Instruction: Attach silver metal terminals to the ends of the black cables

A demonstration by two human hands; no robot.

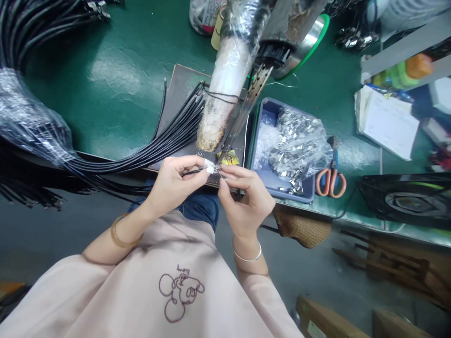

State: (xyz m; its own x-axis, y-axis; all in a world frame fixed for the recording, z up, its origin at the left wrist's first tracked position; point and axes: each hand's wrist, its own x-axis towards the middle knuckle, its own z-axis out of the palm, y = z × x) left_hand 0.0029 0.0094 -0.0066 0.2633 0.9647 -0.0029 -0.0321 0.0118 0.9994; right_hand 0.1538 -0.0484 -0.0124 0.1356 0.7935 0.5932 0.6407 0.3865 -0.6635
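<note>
My left hand [178, 180] pinches a black cable [193, 172] near its end, with white wrapping on a fingertip. Facing it, my right hand [246, 195] is closed at the fingertips on a small metal connector [217, 168] at the cable's tip; its exact shape is too small to tell. Just above the fingers, the soldering iron [259, 87] points down, its tip close to the connector. Beside it hangs a thick plastic-wrapped tube [223, 80] with a browned end. More black cables [169, 136] fan out on a grey board [183, 84] behind my left hand.
To the right, a blue tray [306, 195] holds a plastic bag of small metal parts [299, 136]. Orange-handled scissors [331, 180] lie beside it. A plastic-wrapped cable bundle [31, 117] lies left. Papers [387, 124] and a black fan-like device [408, 199] are farther right.
</note>
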